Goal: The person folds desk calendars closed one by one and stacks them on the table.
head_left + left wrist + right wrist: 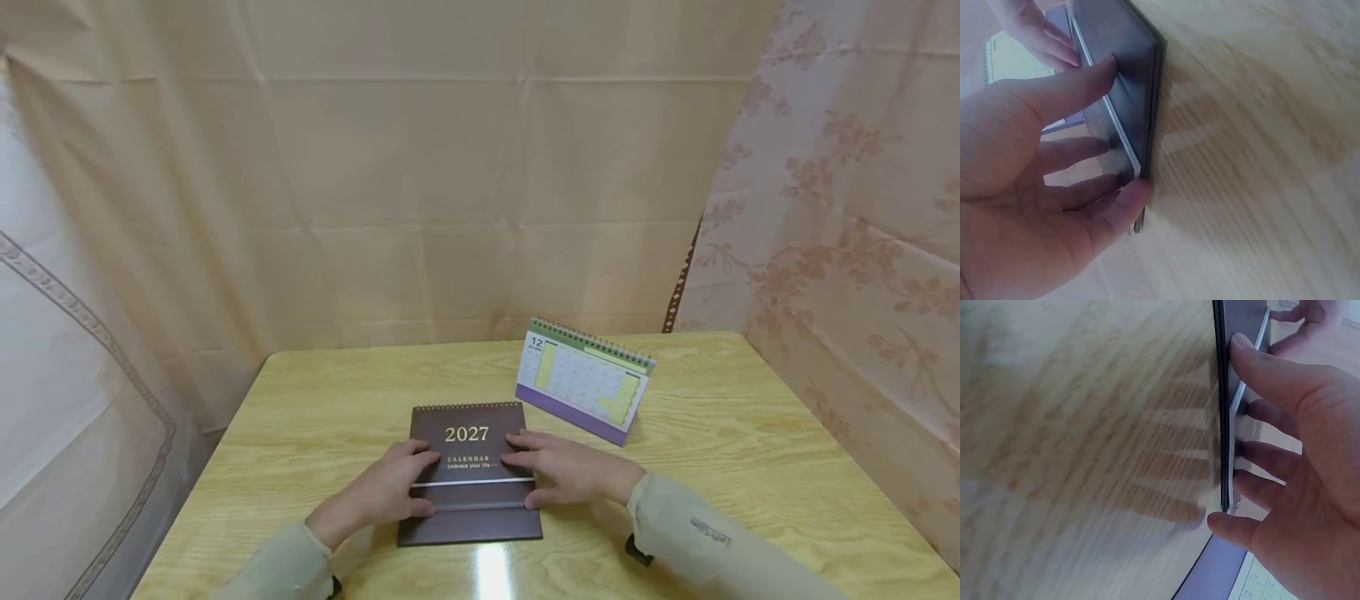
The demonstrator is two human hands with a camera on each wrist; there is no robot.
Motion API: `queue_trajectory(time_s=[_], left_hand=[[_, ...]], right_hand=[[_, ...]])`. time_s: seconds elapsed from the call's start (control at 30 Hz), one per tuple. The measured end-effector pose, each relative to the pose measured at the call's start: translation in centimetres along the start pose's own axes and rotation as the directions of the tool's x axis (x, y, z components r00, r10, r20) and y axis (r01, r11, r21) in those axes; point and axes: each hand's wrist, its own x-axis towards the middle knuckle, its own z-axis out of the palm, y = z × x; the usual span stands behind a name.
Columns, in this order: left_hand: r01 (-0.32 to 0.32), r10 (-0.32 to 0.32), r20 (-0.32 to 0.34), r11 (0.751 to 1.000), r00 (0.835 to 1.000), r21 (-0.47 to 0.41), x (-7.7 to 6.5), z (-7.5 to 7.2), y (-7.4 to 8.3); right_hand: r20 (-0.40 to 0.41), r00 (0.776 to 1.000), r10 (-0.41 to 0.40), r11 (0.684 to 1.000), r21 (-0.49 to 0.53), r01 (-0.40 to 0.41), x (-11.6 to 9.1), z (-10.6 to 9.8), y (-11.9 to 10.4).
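A dark brown 2027 desk calendar (467,450) lies folded flat on the table, its spiral binding along the far edge. My left hand (381,483) rests on its left side, fingertips on the cover and thumb on the lower base panel. On the opposite side, my right hand (570,471) touches the cover and base in the same manner. The left wrist view shows the little finger (1124,209) at the calendar's side edge. In the right wrist view the fingers (1266,453) are spread and slightly bent against the cover.
Behind and to the right stands a second desk calendar (581,383), propped up as a tent, with a green top and purple base. The yellow wood-grain table (322,400) reaches back to a beige curtain (450,183). Patterned cloth (847,208) hangs at the right.
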Motion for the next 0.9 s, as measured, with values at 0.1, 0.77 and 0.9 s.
queue_trajectory(time_s=[0.1,0.77,0.9], left_hand=[[0.000,-0.001,0.007,0.999,1.000,0.040,0.2,0.1,0.1],[0.020,-0.025,0.030,0.986,0.999,0.167,1.0,0.1,1.0],[0.025,-0.030,0.024,0.983,0.999,0.181,1.1,0.0,0.9]], right_hand=[[0.002,1.000,0.001,1.000,0.009,-0.001,0.2,-0.1,0.0],[0.034,0.993,0.117,0.992,0.047,-0.118,0.6,-0.4,-1.1],[0.040,0.992,0.122,0.991,0.046,-0.124,0.8,-0.5,-1.0]])
